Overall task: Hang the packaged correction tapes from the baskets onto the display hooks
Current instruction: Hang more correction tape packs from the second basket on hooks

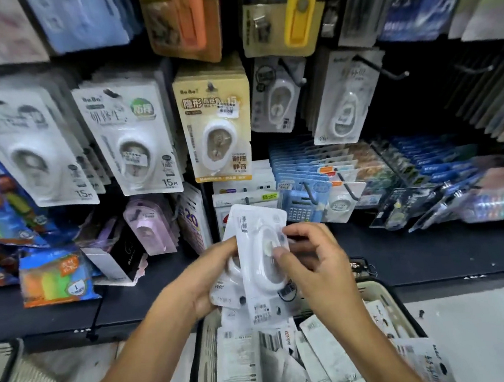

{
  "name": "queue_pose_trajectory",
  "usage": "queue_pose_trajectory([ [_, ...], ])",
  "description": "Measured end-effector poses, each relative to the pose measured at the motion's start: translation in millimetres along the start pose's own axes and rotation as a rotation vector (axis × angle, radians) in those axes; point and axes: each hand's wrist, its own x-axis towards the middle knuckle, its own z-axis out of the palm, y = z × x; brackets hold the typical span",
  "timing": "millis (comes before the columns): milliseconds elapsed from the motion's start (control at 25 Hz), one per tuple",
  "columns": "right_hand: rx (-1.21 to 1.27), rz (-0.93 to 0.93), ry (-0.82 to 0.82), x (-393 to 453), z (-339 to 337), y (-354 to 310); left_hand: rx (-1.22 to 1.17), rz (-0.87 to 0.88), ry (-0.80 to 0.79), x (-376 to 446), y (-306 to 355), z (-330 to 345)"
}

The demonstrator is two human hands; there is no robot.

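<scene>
While both your left hand (213, 275) and right hand (310, 259) grip correction tape packs (260, 252), the basket (376, 294) below them remains full.

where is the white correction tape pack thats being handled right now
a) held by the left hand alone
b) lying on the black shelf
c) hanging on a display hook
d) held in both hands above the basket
d: the left hand and right hand both grip the white correction tape pack above the basket of packs.

Both hands, left hand (206, 284) and right hand (317, 261), grip white correction tape packages (262, 261) between their fingers, above the basket (201, 367).
</scene>
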Motion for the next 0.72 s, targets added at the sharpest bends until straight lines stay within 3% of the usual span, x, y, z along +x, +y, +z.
queue_pose_trajectory([
  [120, -0.005, 0.302, -0.115, -7, 7, -9, 0.016, 0.037, 0.076, -6, 7, 12],
  [280, 0.392, 0.638, -0.095, -5, 0, -22, 0.012, 0.146, 0.133, -14, 23, 11],
  [440, 0.391, 0.593, 0.055, 6, -17, -30, 0.084, 0.178, 0.036, -24, 36, 12],
  [640, 0.26, 0.504, -0.27, 23, -52, -43, 0.285, 0.162, 0.006, -32, 44, 8],
  [720, 0.239, 0.437, -0.313, 35, -64, -49, 0.34, 0.159, -0.039, -36, 44, 11],
])
